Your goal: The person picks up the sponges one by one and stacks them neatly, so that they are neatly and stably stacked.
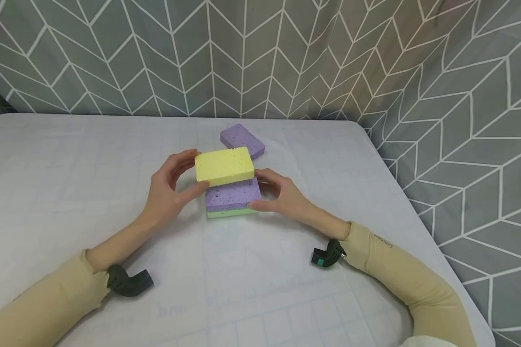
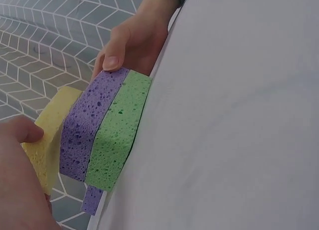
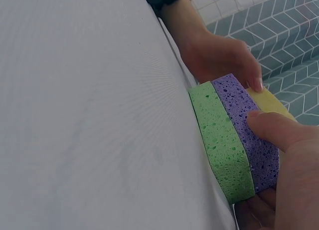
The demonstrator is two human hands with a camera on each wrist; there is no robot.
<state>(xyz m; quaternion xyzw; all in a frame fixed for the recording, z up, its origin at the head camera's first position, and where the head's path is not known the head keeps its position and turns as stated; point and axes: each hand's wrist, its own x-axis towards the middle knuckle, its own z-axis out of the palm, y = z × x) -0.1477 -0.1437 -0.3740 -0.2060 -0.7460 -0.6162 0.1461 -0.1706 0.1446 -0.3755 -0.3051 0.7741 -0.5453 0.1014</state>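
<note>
My left hand (image 1: 167, 187) pinches the left end of a yellow sponge (image 1: 224, 166), thumb at the front corner and fingers at the back. The yellow sponge is tilted over a purple sponge (image 1: 233, 194) and hides its rear part. That purple one lies flat on a green sponge (image 2: 119, 132), which rests on the table. At the stack's right end, my right hand (image 1: 286, 196) grips the purple sponge, its thumb on the near corner in the right wrist view. Behind the stack lies a second purple sponge (image 1: 239, 136), partly covered by the yellow one in the head view.
A white cloth (image 1: 91, 193) with faint printed lines covers the table. Grey curtains (image 1: 178, 58) with a white chevron pattern hang behind and to the right. A dark wrist camera (image 1: 129, 282) sits on the left sleeve, another camera (image 1: 328, 253) on the right.
</note>
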